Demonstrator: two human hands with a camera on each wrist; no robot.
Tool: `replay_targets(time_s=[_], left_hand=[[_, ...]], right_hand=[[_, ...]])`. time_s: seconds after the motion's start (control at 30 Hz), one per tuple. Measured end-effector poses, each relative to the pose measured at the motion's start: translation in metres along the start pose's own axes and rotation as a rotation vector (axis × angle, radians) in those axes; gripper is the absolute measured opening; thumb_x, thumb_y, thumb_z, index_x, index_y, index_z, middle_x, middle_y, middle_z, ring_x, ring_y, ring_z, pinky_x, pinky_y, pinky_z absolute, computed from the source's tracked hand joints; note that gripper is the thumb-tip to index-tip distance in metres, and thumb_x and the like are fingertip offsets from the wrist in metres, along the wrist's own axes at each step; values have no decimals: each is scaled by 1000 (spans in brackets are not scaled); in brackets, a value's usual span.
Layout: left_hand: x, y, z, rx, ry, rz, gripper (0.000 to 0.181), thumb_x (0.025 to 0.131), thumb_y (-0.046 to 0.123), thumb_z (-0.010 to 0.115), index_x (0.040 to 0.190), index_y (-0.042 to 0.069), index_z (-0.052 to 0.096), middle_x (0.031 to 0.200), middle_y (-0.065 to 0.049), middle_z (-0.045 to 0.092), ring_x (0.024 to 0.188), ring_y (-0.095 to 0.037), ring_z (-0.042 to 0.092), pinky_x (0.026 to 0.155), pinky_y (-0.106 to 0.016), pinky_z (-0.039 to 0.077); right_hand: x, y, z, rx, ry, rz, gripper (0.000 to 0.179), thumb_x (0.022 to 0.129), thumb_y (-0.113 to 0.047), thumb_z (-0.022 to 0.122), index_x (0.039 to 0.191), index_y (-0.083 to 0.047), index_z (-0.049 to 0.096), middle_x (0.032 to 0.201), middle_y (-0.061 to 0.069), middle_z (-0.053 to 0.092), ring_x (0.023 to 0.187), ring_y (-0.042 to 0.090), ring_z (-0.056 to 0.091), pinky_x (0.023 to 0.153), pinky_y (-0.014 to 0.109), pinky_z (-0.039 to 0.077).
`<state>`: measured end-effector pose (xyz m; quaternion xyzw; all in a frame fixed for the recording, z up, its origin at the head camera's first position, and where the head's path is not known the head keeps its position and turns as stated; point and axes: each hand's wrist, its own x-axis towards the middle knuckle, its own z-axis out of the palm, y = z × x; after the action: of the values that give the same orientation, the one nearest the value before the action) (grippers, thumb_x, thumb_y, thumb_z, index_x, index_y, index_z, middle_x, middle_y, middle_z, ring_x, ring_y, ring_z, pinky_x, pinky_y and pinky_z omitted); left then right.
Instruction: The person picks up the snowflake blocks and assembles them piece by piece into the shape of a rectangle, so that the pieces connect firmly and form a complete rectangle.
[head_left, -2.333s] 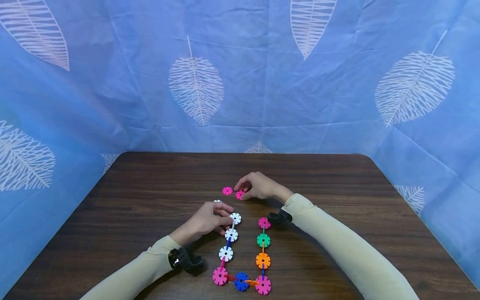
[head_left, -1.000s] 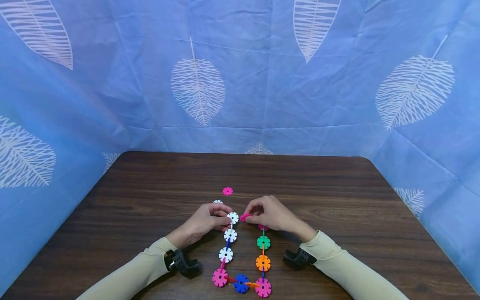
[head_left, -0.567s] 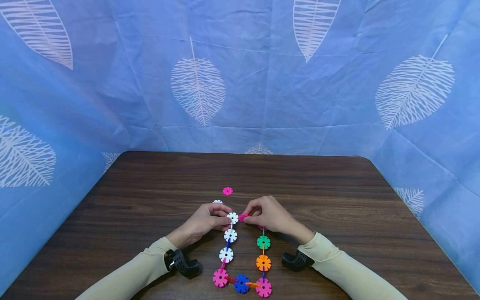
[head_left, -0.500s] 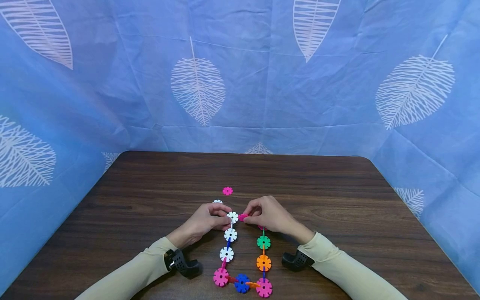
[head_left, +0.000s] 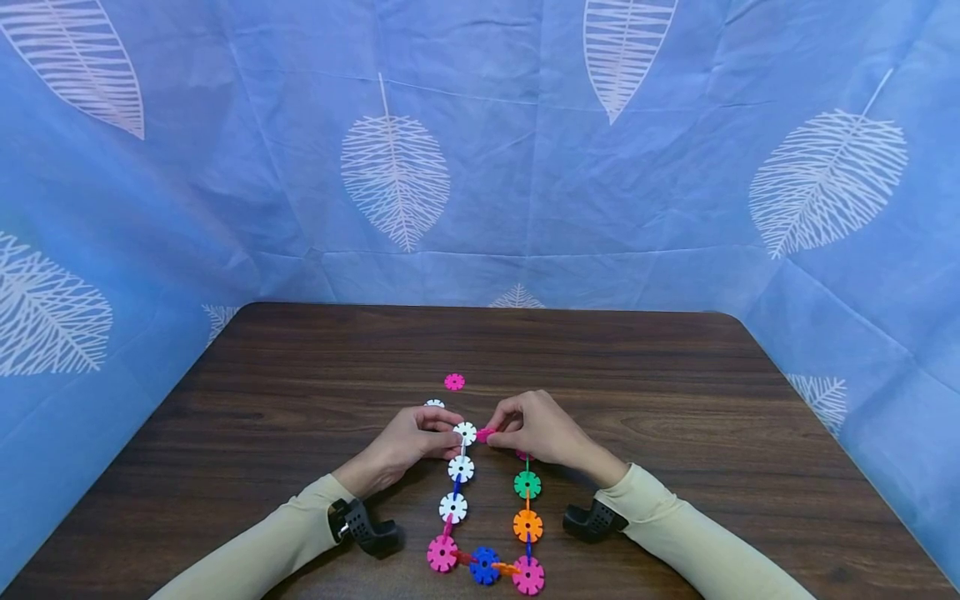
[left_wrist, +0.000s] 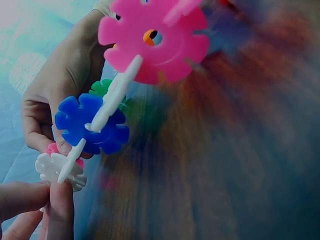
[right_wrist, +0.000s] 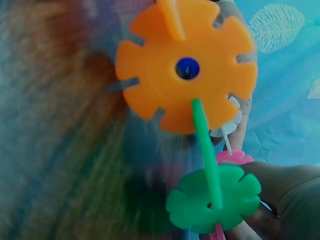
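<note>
Two rows of notched plastic snowflake discs, joined by discs set on edge, form a U-shaped chain on the table. My left hand (head_left: 397, 443) pinches the white snowflake disc (head_left: 465, 433) at the far end of the left row. From the other side, my right hand (head_left: 542, 429) holds a pink snowflake disc (head_left: 484, 435) between thumb and fingers, its edge meeting the white one. How deep the notches sit in each other I cannot tell. The right row has an orange disc (right_wrist: 150, 75) and a green disc (right_wrist: 235, 192); its pink end disc is mostly behind my right hand.
Beyond the hands lie a loose pink disc (head_left: 454, 382) and a white disc (head_left: 434, 403), partly hidden by my left hand. A blue disc (head_left: 484, 566) sits in the near side of the chain. Blue leaf-print cloth (head_left: 480, 183) hangs behind the brown table (head_left: 637, 358).
My right hand has picked up a pink disc from the back and brought it nearer, against the white disc. Over the last half second both hands have hardly moved.
</note>
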<state>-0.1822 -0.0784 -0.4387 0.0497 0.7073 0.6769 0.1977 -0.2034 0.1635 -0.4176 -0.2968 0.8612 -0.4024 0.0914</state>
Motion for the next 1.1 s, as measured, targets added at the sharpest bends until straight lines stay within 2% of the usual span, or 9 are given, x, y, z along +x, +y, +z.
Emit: replay_targets(time_s=[0.37,0.6,0.83,1.1], left_hand=[[0,-1,0,9,-2,4,32,94,0,70,125,-8,64,96,-10,69,80,-13,72,80,-30,62],[-1,0,0,-15,-5,-7,33,93,-1,70,125,-10,64,92,-9,72,79,-13,73,80,-30,62],[0,1,-1,-39,-4,-9,33,94,-1,70,125,-11,63,94,-10,74,79,-13,73,80,-30,62],[0,0,-1,-59,-1,-14,33,94,-2,69,126,-12,63,96,-12,75,80,-13,74,80,-30,61]], right_hand=[[-1,-3,2,35,7,2,6,91,-13,79,87,-16,75,83,-6,73,70,13,70,64,23,56],[0,0,6,2,36,-36,8,90,-15,79,86,-19,75,82,-8,74,67,8,67,61,23,54],[1,-2,7,5,55,-60,8,90,-14,79,85,-18,75,85,-7,75,70,4,67,64,23,56],[2,1,10,21,64,-50,8,89,-14,80,83,-17,76,84,-7,75,70,4,67,65,23,57]])
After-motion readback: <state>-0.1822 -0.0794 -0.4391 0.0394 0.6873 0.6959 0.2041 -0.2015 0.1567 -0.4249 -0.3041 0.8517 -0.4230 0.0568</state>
